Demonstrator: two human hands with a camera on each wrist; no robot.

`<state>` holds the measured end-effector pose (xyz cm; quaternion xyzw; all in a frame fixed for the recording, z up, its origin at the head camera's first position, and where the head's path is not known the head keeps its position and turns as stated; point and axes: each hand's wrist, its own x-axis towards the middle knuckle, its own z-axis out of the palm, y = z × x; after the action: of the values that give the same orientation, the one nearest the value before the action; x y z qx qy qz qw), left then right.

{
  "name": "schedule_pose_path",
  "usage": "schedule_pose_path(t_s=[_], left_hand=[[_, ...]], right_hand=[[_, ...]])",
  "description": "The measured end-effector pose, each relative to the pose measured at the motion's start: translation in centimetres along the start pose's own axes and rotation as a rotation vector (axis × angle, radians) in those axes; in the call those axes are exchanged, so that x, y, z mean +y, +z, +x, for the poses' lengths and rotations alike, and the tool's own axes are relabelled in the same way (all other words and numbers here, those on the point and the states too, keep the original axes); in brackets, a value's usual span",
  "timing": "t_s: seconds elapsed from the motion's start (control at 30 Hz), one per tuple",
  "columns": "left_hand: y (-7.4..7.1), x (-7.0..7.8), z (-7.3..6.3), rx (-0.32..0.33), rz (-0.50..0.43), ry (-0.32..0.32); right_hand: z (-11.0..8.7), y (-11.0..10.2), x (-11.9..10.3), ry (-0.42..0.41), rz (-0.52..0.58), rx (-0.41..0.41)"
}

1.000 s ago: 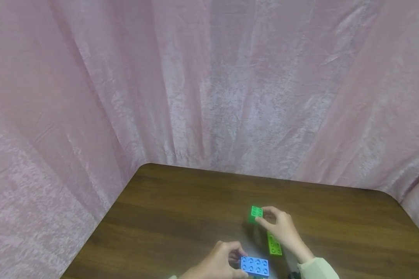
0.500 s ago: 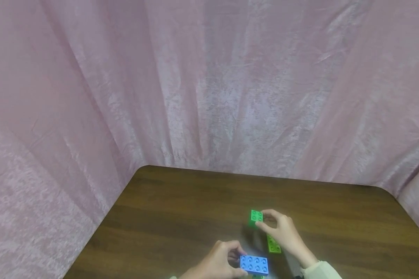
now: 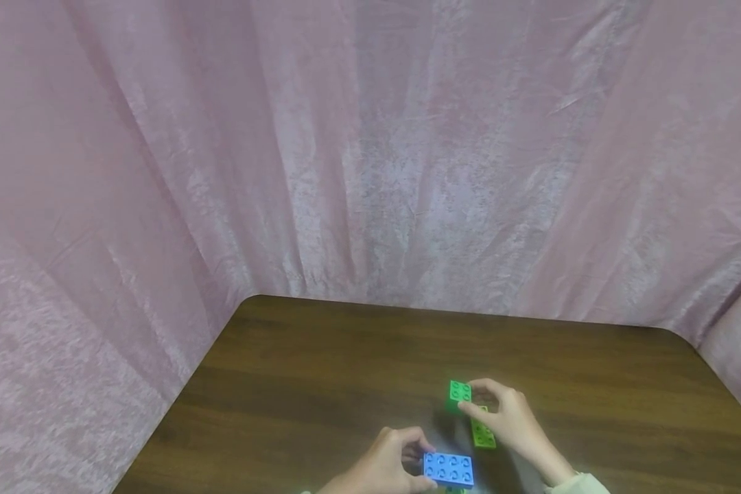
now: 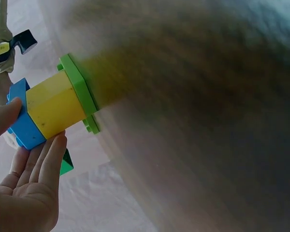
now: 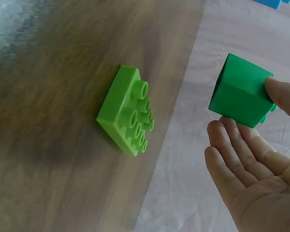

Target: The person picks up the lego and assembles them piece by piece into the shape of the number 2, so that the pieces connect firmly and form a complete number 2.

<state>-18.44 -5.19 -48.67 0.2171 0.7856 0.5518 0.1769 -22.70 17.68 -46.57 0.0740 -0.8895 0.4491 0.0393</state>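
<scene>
Left hand: its thumb and fingers were pinched on the blue brick; the left hand [image 3: 385,460] lay toward the near side of the table [image 3: 315,357], whose near edge was out of view.
Blue brick: the blue brick [image 3: 448,469] stood studs up, about midway between the table's left and right edges, capping a stack.
Stack below: under it came a yellow block [image 4: 55,104], then a wider green base piece [image 4: 79,82]; whether that base touched the table could not be told.
Right hand: the right hand [image 3: 515,418] was nearer the table's far edge than the left, its thumb and fingertips clamped on opposite sides of the green brick.
Green brick: the green brick [image 3: 460,391] was held above the table, four studs up, its hollow underside turned to the tabletop.
Lime brick: the flat lime brick [image 5: 123,111] lay on the table, studs up, just beside the right hand and partly hidden by it in the head view.
Backdrop: a pink curtain [image 3: 407,137] hung behind the table's far edge and both far corners.
</scene>
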Motion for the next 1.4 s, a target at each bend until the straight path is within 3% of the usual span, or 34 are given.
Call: schedule_pose_path(t_s=[0.6, 0.97, 1.4], left_hand=[[0.0, -0.2, 0.1, 0.009, 0.053, 0.068], [-0.1, -0.1, 0.2, 0.016, 0.063, 0.071], [0.0, 0.0, 0.2, -0.003, 0.045, 0.002]], right_hand=[[-1.7, -0.8, -0.1, 0.004, -0.02, -0.031], [-2.2, -1.0, -0.7, -0.026, -0.014, -0.046], [-3.9, -1.3, -1.2, 0.021, 0.024, -0.12]])
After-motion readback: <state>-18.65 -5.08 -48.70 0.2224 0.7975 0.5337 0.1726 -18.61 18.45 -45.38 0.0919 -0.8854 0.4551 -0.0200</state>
